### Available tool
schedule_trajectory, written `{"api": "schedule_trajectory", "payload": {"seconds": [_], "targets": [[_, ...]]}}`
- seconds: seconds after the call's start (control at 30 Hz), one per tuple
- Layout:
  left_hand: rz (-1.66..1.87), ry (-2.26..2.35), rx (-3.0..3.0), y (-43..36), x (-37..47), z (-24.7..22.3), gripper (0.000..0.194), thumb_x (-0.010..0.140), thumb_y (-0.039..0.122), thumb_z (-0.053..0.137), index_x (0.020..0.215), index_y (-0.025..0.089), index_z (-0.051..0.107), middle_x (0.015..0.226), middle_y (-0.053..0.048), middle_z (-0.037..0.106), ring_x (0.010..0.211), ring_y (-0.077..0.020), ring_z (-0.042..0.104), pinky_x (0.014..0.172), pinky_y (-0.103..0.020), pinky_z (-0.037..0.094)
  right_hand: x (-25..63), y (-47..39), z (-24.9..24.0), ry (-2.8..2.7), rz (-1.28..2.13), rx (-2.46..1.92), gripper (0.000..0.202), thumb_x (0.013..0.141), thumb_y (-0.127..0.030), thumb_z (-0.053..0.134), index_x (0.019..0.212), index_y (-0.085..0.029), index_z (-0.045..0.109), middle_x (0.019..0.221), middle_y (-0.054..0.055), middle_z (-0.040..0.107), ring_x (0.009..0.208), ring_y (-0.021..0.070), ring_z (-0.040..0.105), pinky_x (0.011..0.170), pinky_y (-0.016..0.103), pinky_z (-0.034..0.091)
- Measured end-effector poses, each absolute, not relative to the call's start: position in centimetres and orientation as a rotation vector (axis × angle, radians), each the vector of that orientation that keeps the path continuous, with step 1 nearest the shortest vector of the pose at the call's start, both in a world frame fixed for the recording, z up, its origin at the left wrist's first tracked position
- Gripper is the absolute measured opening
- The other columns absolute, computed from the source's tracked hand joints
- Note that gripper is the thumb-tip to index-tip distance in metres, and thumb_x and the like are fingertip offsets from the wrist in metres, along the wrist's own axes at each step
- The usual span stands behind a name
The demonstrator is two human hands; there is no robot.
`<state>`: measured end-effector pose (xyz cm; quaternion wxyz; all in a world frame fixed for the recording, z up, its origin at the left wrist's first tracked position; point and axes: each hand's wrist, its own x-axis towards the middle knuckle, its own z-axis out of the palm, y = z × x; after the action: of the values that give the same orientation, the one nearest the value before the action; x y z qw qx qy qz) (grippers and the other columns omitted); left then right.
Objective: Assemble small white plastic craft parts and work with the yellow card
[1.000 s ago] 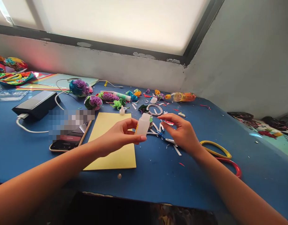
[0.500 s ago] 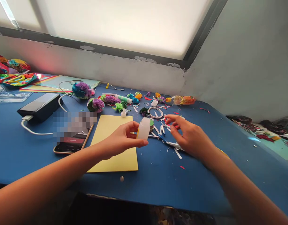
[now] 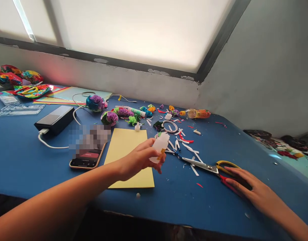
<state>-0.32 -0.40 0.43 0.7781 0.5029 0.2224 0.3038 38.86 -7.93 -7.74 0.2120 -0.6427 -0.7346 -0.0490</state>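
My left hand (image 3: 143, 155) is closed around a small translucent white plastic bottle (image 3: 160, 147) with a yellow label, tilted above the yellow paper's right edge. My right hand (image 3: 249, 187) is at the handles of large scissors (image 3: 205, 166), its fingers over the yellow loop and its thumb over the red one. The scissors lie on the table, blades pointing left. Yellow paper (image 3: 131, 182) lies under my left hand. A small white nozzle cap (image 3: 137, 127) stands at the paper's far edge. White paper strips (image 3: 191, 148) are scattered around the scissors' blades.
A phone (image 3: 90, 155) and a black box with a white cable (image 3: 55, 118) lie on the left. Crinkled paper flowers (image 3: 95, 103), a glue stick (image 3: 136, 111), a tape roll (image 3: 170, 126) and a drink bottle (image 3: 196, 113) sit further back. A small bead-like piece (image 3: 138, 195) lies near the front edge.
My right hand has moved right and down, from near the small bottle to the scissors' handles. My left hand has turned the bottle so its label shows. The view has shifted slightly.
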Motion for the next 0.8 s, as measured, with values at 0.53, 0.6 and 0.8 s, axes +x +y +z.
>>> {"api": "schedule_trajectory", "payload": {"seconds": [0.53,0.6,0.8], "targets": [[0.633,0.184,0.838,-5.5,-1.0,4.2,0.034,0.089,0.042,0.051,0.108,0.016,0.062,0.094,-0.006,0.062,0.076,-0.0110,0.060,0.067,-0.020,0.049,40.6,-7.9,-4.9,-2.377,-0.086,-1.547,0.026,0.086,-0.029,0.056,0.112,-0.027,0.056,0.099,0.009,0.069,0.084,0.0215,0.069,0.065,0.031,0.057],[0.602,0.138,0.828,-6.8,-1.4,4.1,0.036,0.090,0.042,0.049,0.108,0.014,0.062,0.096,-0.008,0.063,0.078,-0.0130,0.062,0.067,-0.022,0.050,40.5,-9.4,-5.2,-2.261,-0.169,-1.665,0.028,0.083,-0.031,0.057,0.111,-0.031,0.055,0.091,0.011,0.070,0.075,0.0290,0.070,0.054,0.036,0.054],[0.549,0.062,0.730,-9.4,-2.4,3.4,0.038,0.093,0.039,0.042,0.110,0.012,0.063,0.098,-0.009,0.064,0.077,-0.0122,0.063,0.070,-0.022,0.051,40.0,-14.6,-5.6,-1.916,-0.108,-1.964,0.034,0.076,-0.044,0.061,0.106,-0.042,0.046,0.102,0.018,0.065,0.089,0.0432,0.064,0.056,0.049,0.050]]}}
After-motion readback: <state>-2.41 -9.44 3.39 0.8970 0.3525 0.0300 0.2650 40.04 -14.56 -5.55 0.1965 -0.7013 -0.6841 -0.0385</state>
